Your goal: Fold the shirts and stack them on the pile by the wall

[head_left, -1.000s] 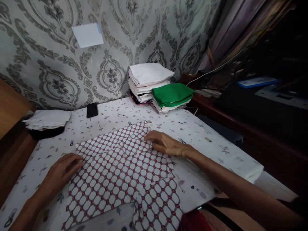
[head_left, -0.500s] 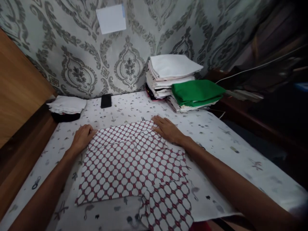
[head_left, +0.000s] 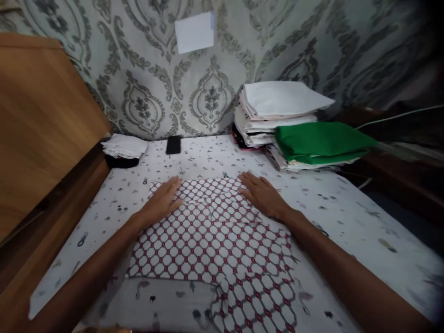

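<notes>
A white cloth garment (head_left: 208, 240) with a red and grey lattice print lies spread on the bed, one part of it reaching down towards me at the lower right. My left hand (head_left: 164, 199) rests flat on its far left corner, fingers extended. Across from it, my right hand (head_left: 262, 194) lies flat with fingers spread over the far right edge. Neither hand grips the fabric. A small overlapping fold or flap shows in the cloth between the hands, nearer the right one.
White patterned sheet (head_left: 114, 208) covers the bed. At the back right stand a tall stack of folded white cloths (head_left: 284, 99) and a folded green cloth (head_left: 322, 141) on a lower pile. A black phone (head_left: 174, 144) and a small white pile (head_left: 125, 146) lie back left, near a wooden panel (head_left: 45, 120).
My left hand has gone from pinching the far left corner to lying flat on the cloth, further in. My right hand stays at the far right edge. The view has shifted left.
</notes>
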`<state>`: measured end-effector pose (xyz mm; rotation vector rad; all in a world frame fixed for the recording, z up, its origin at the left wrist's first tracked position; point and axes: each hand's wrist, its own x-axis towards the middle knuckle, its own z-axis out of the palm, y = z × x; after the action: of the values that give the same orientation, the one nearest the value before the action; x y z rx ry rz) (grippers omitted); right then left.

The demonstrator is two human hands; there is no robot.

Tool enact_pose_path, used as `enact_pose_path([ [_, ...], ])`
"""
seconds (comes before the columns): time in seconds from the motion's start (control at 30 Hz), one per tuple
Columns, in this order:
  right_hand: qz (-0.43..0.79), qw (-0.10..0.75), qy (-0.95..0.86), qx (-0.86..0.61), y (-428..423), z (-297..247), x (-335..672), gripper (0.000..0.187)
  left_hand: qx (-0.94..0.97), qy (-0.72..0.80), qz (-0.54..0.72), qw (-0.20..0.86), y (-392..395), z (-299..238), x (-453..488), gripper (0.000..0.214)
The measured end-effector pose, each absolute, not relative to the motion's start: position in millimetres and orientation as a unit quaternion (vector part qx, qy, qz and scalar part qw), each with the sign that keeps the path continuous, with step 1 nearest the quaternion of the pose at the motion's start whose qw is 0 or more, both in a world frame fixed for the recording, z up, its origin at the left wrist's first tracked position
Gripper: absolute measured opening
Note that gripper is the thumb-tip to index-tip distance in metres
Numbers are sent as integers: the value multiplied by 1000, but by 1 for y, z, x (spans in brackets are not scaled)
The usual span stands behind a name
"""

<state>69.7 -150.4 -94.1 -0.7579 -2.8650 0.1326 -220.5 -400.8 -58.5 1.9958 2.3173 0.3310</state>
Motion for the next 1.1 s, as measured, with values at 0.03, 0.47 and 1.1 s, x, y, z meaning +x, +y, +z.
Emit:
enact_pose_path([
  [0.03, 43, 90, -963, -251, -149, -96, 70, 60, 657, 747, 90, 48, -405, -62, -218, 66],
  [0.47, 95, 78, -955, -271, -154, -85, 68, 62, 699, 707, 102, -12, -419, -38, -188, 51],
  [1.1, 101, 108, -954, -261, -151, -82, 73, 60, 828, 558, 11, 60, -353, -18, -84, 24],
])
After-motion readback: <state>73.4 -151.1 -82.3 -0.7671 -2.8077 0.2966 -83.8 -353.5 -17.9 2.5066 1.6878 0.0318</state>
